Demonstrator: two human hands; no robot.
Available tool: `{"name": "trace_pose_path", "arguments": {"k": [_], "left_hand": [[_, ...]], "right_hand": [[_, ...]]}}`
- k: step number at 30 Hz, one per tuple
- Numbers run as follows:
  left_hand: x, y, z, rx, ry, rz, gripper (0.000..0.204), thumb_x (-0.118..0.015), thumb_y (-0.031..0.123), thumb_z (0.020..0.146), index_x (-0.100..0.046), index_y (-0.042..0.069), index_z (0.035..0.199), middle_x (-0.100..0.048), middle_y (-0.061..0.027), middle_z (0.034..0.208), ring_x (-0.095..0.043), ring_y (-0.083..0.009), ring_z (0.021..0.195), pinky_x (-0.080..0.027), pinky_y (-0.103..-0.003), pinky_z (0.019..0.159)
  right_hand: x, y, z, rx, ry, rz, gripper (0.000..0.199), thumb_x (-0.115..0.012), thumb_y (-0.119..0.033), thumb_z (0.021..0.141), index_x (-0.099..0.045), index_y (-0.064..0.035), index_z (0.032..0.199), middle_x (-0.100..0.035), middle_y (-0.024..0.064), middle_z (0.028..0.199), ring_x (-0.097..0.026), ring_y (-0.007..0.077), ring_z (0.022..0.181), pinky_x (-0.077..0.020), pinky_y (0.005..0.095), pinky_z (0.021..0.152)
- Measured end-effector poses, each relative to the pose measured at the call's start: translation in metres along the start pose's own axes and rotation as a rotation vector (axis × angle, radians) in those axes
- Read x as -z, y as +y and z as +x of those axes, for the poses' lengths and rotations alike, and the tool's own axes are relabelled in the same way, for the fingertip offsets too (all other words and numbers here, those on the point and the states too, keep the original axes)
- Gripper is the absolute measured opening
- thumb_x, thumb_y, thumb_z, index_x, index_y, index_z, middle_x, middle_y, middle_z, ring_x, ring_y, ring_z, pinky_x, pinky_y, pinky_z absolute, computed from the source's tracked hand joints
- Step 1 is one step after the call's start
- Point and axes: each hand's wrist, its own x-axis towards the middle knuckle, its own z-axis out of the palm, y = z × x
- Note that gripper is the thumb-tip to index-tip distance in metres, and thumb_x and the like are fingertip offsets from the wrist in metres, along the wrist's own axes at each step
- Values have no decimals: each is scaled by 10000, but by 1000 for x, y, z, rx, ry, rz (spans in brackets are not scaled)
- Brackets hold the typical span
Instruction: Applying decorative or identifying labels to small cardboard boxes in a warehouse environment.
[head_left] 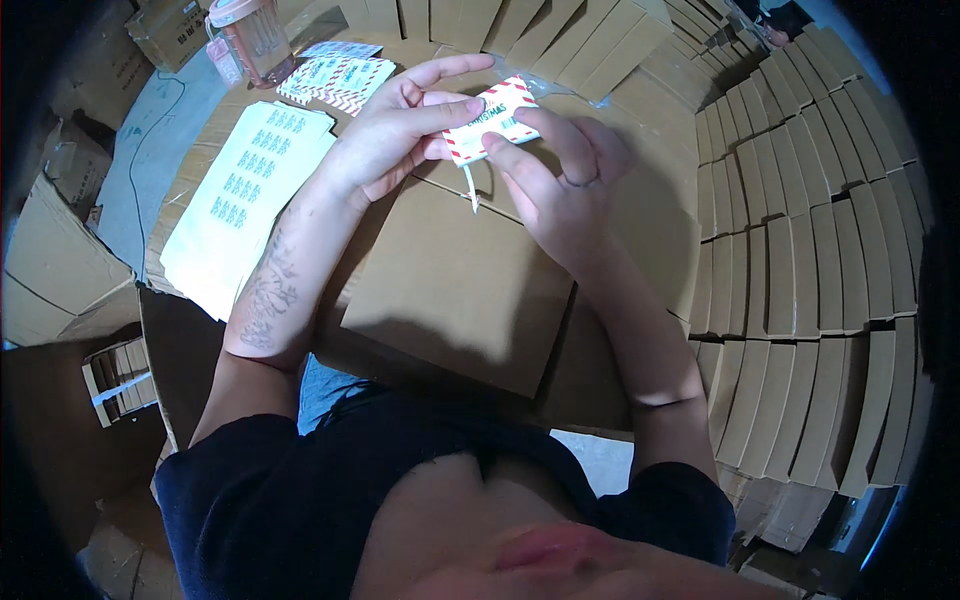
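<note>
Small red-and-white bordered card (pixel 490 120) pinched between both hands above a flat brown box (pixel 455 290).

The left hand (pixel 400 130) grips the card's left edge, thumb on its face; the right hand (pixel 560 175) closes fingers on its right side. A thin white strip (pixel 470 190) hangs beneath it. Sticker sheets (pixel 250 190) lie left on the worktop (pixel 650 220), near more cards (pixel 335 75) and a pink jug (pixel 250 35); folded cartons (pixel 800 250) line the right.

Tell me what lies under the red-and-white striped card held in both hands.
Under the striped card, held by the left hand and right hand, a white strip dangles over a flat brown cardboard box on the cardboard-covered table. The card's underside is hidden.
</note>
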Motion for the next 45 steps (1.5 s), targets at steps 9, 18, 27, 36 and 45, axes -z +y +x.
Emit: {"name": "trace_pose_path", "arguments": {"k": [9, 18, 27, 36, 45], "left_hand": [[1, -15, 3, 154, -44, -364, 423, -531, 28, 955, -413, -21, 1359, -582, -179, 1229, -645, -204, 1058, -573, -279, 897], [-10, -19, -4, 186, -178, -607, 389, -478, 25, 977, -409, -29, 1356, -568, -179, 1242, -632, -231, 1091, -578, -302, 898], [-13, -9, -3, 73, 54, -417, 336, -532, 24, 956, -495, -18, 1288, -617, -168, 1172, -672, -198, 986, -596, -279, 831], [-18, 2, -5, -360, 337, 438, 291, -573, 55, 953, -522, 15, 1237, -641, -21, 915, -617, -61, 834, -504, -191, 701], [-43, -1, -18, -388, 142, 489, 427, -628, 38, 921, -450, 27, 1309, -609, -19, 855, -585, -48, 786, -467, -186, 658]], "right_hand": [[7, 3, 4, 100, 131, -113, 348, -763, -284, 669, -674, -326, 1003, -519, -103, 1184, -455, 135, 1023, -317, 347, 877], [25, -1, 11, 231, 142, -148, 222, -766, -274, 769, -702, -339, 971, -509, -90, 1138, -393, 155, 1003, -354, 310, 827], [24, 5, 10, 209, 145, -104, 202, -751, -203, 777, -626, -287, 912, -518, -58, 1121, -431, 168, 990, -378, 331, 788], [9, 23, 25, -199, 449, 748, 348, -706, -51, 763, -559, -105, 1074, -566, 152, 1191, -535, 315, 1104, -418, 449, 924], [31, 10, 36, -126, -116, 501, 635, -702, -29, 795, -463, -162, 1368, -664, 108, 1098, -656, 308, 927, -453, 434, 934]]}}
